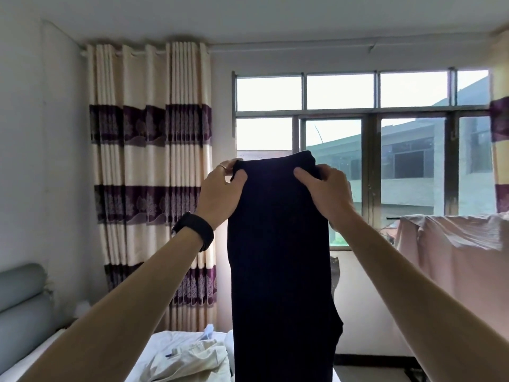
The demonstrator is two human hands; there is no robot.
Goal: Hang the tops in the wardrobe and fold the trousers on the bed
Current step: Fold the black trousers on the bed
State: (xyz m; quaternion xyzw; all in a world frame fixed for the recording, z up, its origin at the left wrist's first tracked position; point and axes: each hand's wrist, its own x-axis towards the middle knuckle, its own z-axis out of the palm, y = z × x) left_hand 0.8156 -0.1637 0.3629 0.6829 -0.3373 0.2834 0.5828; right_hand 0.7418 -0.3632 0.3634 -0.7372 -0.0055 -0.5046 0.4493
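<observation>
The trousers (278,244) held between the left hand (220,188) and the right hand (325,188) are very dark, navy to black, and the wristband (194,230) below the left hand is black. Left of that hand the curtain (148,150) is cream with wide purple bands of pale tree figures. Far below that hand lie a cream garment (192,362) and a white sheet (168,337); right of the right hand, the cloth (454,249) is pale pink.
</observation>
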